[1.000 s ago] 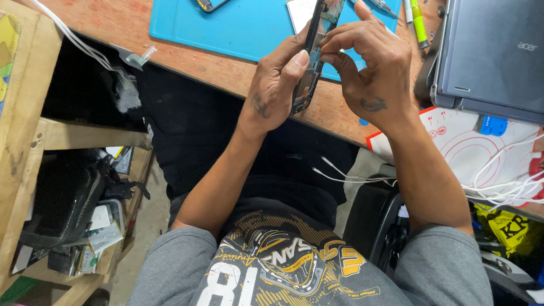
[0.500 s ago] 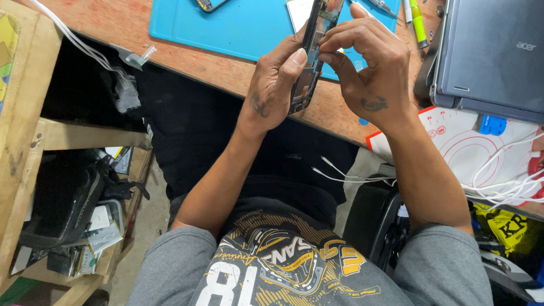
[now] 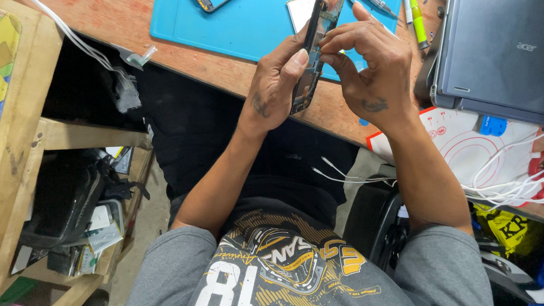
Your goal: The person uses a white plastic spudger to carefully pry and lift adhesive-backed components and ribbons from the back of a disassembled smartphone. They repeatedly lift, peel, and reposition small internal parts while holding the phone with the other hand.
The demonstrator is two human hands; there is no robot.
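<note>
Blue mat [image 3: 246, 24] covers the wooden counter [image 3: 153, 22] beyond the hands. Both hands hold an opened phone [image 3: 316, 45] upright over the counter's near edge: the left hand [image 3: 274, 84] wraps it from the side with its fingers closed on it, and the right hand [image 3: 370, 67] pinches its other edge. A grey laptop [image 3: 502, 48] lies close on the right, and a green pen [image 3: 417, 21] sits between. Open room lies leftward over the mat. The phone's top is cut off by the frame, and its inner parts are hard to make out.
</note>
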